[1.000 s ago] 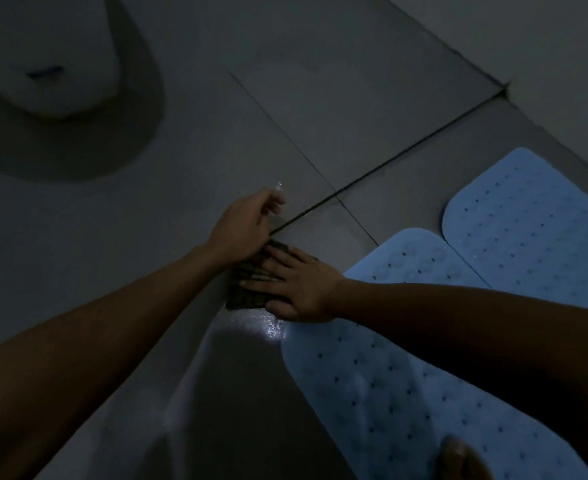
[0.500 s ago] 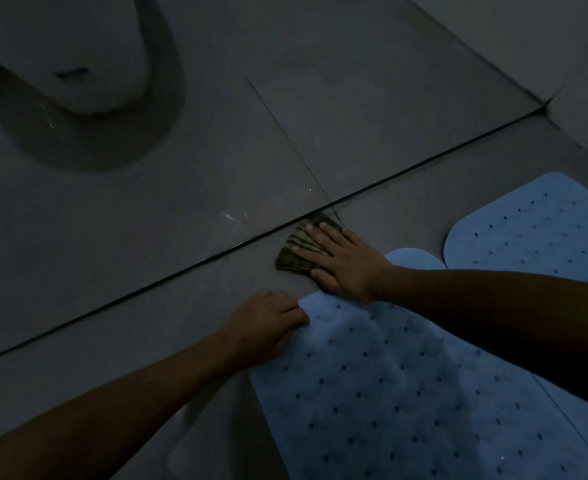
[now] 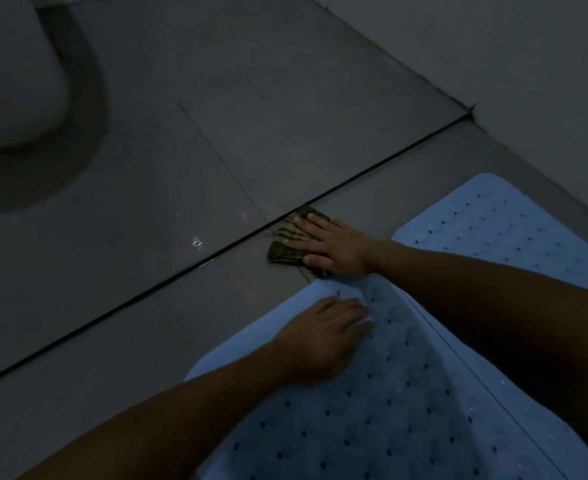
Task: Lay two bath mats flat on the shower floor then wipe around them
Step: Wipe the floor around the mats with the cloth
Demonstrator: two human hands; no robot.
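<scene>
The room is dimly lit. The floor [image 3: 188, 188] consists of large grey tiles with a smooth, slightly glossy finish. A dark grout line [image 3: 382, 166] runs diagonally from the lower left edge of the floor to its far right corner, where it meets the wall [image 3: 514, 46]. A thinner joint [image 3: 223, 157] branches off it towards the far edge. Small wet highlights [image 3: 197, 242] show beside the grout line. The wall is plain and light grey. A white toilet base [image 3: 12, 74] stands at the far left corner, casting a curved shadow on the tiles.
</scene>
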